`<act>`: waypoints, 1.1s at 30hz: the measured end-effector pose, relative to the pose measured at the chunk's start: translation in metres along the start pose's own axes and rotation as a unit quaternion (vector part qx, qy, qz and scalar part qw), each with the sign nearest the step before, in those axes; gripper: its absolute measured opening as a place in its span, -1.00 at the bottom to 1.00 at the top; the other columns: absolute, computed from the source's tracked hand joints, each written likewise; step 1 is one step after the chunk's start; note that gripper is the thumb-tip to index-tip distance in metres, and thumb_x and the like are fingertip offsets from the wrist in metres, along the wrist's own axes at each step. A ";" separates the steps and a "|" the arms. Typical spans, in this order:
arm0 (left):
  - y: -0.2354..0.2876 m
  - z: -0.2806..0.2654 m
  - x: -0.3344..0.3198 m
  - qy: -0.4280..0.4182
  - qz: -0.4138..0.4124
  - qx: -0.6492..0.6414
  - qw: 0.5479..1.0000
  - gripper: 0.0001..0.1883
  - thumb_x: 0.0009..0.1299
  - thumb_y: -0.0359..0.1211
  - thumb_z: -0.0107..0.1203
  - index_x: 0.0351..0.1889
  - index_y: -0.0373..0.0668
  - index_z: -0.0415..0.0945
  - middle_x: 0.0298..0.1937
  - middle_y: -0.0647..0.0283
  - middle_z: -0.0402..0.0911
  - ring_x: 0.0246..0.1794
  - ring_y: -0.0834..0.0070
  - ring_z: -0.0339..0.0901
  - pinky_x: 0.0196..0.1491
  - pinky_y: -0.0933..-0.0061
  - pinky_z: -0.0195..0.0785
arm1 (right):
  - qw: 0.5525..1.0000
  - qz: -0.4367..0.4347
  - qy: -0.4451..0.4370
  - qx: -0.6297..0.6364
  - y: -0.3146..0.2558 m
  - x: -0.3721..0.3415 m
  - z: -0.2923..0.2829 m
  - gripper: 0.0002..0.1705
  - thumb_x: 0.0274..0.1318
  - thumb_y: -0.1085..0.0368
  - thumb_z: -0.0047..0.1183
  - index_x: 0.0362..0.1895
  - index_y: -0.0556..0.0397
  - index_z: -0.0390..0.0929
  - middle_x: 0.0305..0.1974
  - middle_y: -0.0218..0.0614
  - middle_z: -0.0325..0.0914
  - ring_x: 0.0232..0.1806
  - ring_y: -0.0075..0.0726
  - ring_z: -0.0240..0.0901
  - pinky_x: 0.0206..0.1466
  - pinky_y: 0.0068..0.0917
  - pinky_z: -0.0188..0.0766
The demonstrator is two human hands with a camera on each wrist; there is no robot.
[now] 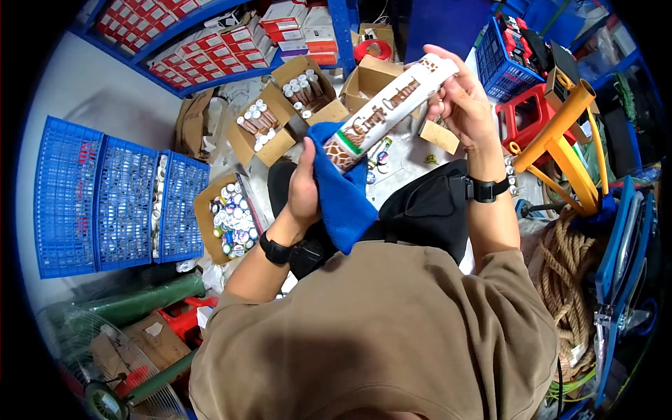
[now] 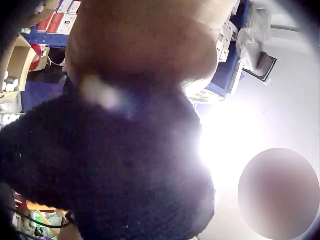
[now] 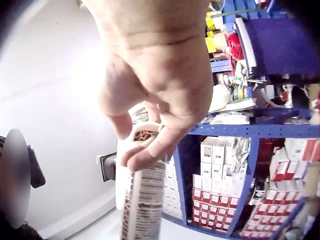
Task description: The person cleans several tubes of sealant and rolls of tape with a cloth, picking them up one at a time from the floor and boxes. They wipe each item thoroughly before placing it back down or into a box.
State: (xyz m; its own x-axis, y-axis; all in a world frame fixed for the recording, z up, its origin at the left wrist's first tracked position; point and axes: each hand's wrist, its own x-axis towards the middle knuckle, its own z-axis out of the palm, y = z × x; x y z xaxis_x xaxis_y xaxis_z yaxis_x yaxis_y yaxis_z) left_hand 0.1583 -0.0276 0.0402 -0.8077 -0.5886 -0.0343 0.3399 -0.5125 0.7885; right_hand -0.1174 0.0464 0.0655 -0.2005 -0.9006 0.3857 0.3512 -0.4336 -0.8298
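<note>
Tube [image 1: 394, 103] touches blue cloth [image 1: 346, 204] that partly hides the left hand [image 1: 303, 190].

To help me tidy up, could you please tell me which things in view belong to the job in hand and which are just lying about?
In the job:
printed tube, pinched by the right hand
blue cloth, held against the tube by the left hand

Seemingly just lying about:
coiled rope
yellow metal frame
fan

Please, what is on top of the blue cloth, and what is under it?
The lower end of the printed tube lies against the blue cloth. The left hand holds the cloth; its covered fingers and anything else underneath cannot be seen.
</note>
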 end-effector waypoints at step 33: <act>0.001 -0.020 0.006 0.163 0.049 0.221 0.960 -0.74 0.51 -0.33 0.08 0.06 -0.28 0.51 -0.03 0.26 0.64 -0.05 0.53 0.57 0.12 0.45 0.39 | 0.969 -0.081 0.139 -0.189 -0.056 0.005 -0.032 -0.28 0.04 0.49 0.28 0.32 0.02 0.32 -0.12 -0.34 0.59 -0.25 -0.46 0.59 -0.25 -0.58 0.58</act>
State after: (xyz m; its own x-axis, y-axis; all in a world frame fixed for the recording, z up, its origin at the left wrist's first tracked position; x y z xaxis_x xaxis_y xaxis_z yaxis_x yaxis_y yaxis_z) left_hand 0.1634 -0.0438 0.0283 -0.5635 -0.8221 -0.0811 0.1107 -0.1725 0.9788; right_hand -0.1672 0.0675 0.1008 -0.4819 -0.7563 0.4425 -0.0540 -0.4784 -0.8765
